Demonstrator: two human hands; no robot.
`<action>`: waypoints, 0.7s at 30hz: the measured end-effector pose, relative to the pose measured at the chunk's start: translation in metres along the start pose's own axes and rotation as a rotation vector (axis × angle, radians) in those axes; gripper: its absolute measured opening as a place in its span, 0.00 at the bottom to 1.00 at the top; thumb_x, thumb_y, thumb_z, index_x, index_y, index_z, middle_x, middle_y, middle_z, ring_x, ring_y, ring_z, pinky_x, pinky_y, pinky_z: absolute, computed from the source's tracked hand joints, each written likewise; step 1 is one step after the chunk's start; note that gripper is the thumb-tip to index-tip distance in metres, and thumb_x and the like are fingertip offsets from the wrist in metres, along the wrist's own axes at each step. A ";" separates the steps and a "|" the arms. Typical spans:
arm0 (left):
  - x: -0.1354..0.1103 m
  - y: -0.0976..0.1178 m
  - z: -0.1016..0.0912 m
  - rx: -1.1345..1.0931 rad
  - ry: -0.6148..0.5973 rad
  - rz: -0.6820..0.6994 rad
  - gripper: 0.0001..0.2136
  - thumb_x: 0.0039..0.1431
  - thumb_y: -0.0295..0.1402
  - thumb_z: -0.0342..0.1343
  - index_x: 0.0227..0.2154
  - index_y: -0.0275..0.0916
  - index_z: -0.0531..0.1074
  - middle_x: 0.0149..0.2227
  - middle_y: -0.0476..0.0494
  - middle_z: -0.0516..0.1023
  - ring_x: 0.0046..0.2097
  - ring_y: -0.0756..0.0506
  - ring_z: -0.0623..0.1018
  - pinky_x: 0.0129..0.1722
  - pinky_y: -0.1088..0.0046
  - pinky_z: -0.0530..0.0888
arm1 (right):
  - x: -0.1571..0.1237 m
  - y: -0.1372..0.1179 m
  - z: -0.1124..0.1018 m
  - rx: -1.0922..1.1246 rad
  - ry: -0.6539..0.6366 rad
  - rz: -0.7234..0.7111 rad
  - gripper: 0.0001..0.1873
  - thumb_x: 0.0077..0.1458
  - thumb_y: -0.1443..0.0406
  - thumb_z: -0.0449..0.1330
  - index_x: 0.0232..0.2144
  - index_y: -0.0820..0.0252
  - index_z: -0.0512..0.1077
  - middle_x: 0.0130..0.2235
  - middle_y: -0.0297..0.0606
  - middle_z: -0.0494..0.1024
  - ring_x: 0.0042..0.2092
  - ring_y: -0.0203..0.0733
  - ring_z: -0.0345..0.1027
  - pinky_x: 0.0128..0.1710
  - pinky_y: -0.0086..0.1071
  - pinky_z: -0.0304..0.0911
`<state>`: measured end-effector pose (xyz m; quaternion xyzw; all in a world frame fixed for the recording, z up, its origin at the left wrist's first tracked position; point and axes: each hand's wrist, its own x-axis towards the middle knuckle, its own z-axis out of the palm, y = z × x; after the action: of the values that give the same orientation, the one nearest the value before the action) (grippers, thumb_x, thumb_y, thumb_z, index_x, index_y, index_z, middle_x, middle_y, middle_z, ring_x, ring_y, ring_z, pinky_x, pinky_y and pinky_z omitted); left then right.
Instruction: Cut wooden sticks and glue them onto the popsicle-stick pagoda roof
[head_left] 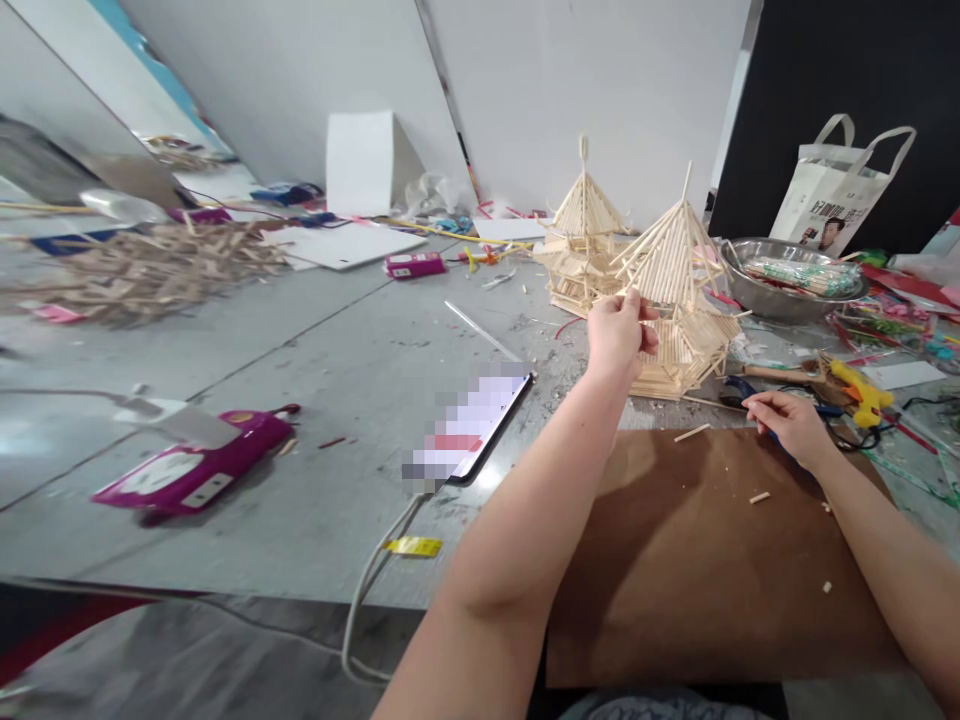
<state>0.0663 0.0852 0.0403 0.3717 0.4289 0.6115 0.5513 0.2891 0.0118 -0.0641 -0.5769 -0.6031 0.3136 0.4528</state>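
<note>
My left hand (619,335) is raised and closed on the roof edge of a small pavilion model made of wooden sticks (679,300). A second, similar stick pavilion (581,245) stands just behind it. My right hand (787,425) rests on the table to the right, fingers curled over a blue-handled tool I can only partly see, near a yellow glue gun (862,390). A brown cardboard sheet (697,560) lies under my forearms, with a few short stick pieces (691,433) on it.
A phone (472,425) on a white cable lies left of the cardboard. A magenta box (195,470) sits at the left, a heap of sticks (150,270) behind it. A metal bowl (795,275), a white tote bag (840,190) and craft clutter fill the right.
</note>
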 end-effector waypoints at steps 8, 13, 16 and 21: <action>0.000 -0.002 0.003 -0.107 0.038 -0.002 0.11 0.59 0.31 0.46 0.21 0.36 0.61 0.18 0.53 0.68 0.12 0.58 0.63 0.12 0.80 0.60 | -0.001 0.001 0.001 -0.030 -0.013 0.004 0.19 0.45 0.50 0.58 0.27 0.60 0.73 0.23 0.34 0.73 0.21 0.31 0.60 0.23 0.28 0.59; -0.001 -0.001 0.002 -0.124 0.043 0.003 0.11 0.59 0.31 0.46 0.21 0.36 0.61 0.18 0.54 0.68 0.12 0.57 0.63 0.12 0.80 0.61 | -0.001 0.001 0.001 -0.054 -0.026 -0.002 0.19 0.45 0.50 0.58 0.27 0.60 0.73 0.23 0.34 0.73 0.21 0.32 0.61 0.23 0.29 0.59; -0.002 -0.002 0.003 -0.131 0.047 -0.006 0.11 0.59 0.31 0.45 0.21 0.37 0.61 0.18 0.54 0.68 0.13 0.57 0.64 0.13 0.80 0.62 | -0.001 -0.001 0.002 -0.069 -0.037 0.003 0.19 0.45 0.50 0.58 0.27 0.60 0.73 0.23 0.35 0.73 0.21 0.32 0.61 0.24 0.29 0.58; -0.004 -0.003 0.004 -0.143 0.064 -0.015 0.10 0.60 0.31 0.44 0.23 0.37 0.60 0.18 0.54 0.67 0.14 0.57 0.64 0.14 0.80 0.63 | -0.002 0.000 0.001 -0.084 -0.037 0.004 0.20 0.45 0.49 0.57 0.27 0.60 0.74 0.23 0.35 0.73 0.22 0.33 0.61 0.24 0.30 0.59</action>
<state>0.0713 0.0821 0.0393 0.3084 0.4044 0.6479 0.5671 0.2876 0.0100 -0.0652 -0.5906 -0.6229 0.2996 0.4163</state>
